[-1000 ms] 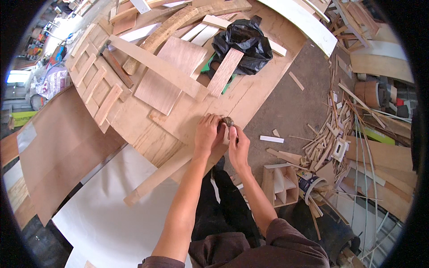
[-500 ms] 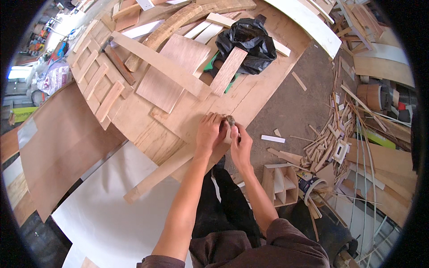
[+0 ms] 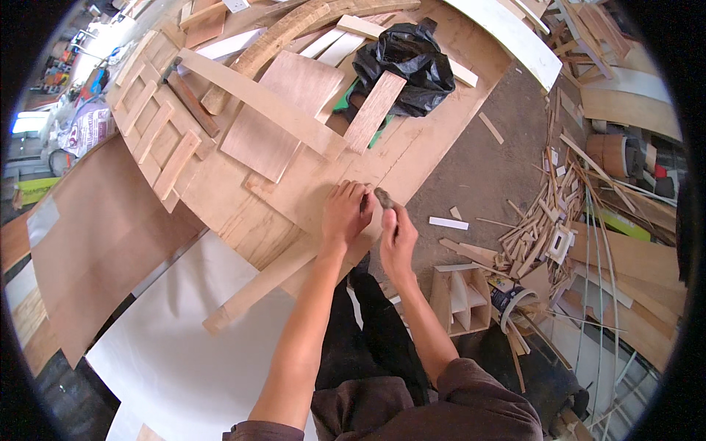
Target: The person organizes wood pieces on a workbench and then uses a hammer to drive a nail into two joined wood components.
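My left hand point(image 3: 346, 213) is over the near edge of the plywood-topped bench point(image 3: 419, 165), its fingers curled and pressed together. What they pinch is hidden. Just beside it, my right hand point(image 3: 398, 239) is closed round a short tool point(image 3: 384, 198) with a worn grey-brown end, thumb along the top. The rest of that tool is inside my fist, so its kind is unclear. A long pale wooden strip point(image 3: 257, 287) runs from the lower left up to beneath my left hand and wrist. Beyond my hands lies a short reddish board point(image 3: 376, 110), leaning against a black plastic bag point(image 3: 419, 73).
A hammer point(image 3: 191, 103) lies at the bench's left near a slatted wooden frame point(image 3: 151, 132). A long board point(image 3: 257, 99) crosses a plywood sheet point(image 3: 250, 151). Offcuts point(image 3: 540, 235) heap on the floor at right, beside a divided wooden box point(image 3: 460, 300) and a tipped bucket point(image 3: 511, 301).
The tool's end in my right hand has shifted slightly right, away from my left fingers, and tilted. My left hand stays nearly in place.
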A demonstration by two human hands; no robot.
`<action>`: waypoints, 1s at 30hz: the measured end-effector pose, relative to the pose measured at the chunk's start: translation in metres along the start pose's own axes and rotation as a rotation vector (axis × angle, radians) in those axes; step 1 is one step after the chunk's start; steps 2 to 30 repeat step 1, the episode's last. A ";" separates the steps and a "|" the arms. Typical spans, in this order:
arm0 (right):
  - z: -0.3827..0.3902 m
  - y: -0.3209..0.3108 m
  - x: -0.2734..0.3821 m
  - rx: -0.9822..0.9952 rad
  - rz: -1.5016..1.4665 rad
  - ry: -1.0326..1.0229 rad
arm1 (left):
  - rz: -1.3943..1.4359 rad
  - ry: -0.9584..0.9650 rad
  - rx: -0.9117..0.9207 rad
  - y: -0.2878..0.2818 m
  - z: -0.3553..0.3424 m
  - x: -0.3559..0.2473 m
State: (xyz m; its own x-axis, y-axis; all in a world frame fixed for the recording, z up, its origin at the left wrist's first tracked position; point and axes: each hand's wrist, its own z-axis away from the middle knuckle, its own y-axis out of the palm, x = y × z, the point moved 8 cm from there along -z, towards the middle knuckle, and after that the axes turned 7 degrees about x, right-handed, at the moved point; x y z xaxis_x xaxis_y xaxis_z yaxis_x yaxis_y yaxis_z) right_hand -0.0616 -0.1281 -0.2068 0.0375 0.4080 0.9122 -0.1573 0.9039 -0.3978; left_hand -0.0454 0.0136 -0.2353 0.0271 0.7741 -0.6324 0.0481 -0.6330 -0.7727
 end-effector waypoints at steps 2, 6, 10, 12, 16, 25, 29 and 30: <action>-0.006 0.008 -0.005 0.156 0.010 0.199 | -0.007 0.015 -0.016 -0.004 -0.002 0.000; -0.006 0.008 -0.005 0.156 0.010 0.199 | -0.007 0.015 -0.016 -0.004 -0.002 0.000; -0.006 0.008 -0.005 0.156 0.010 0.199 | -0.007 0.015 -0.016 -0.004 -0.002 0.000; -0.006 0.008 -0.005 0.156 0.010 0.199 | -0.007 0.015 -0.016 -0.004 -0.002 0.000; -0.006 0.008 -0.005 0.156 0.010 0.199 | -0.007 0.015 -0.016 -0.004 -0.002 0.000; -0.006 0.008 -0.005 0.156 0.010 0.199 | -0.007 0.015 -0.016 -0.004 -0.002 0.000; -0.006 0.008 -0.005 0.156 0.010 0.199 | -0.007 0.015 -0.016 -0.004 -0.002 0.000; -0.006 0.008 -0.005 0.156 0.010 0.199 | -0.007 0.015 -0.016 -0.004 -0.002 0.000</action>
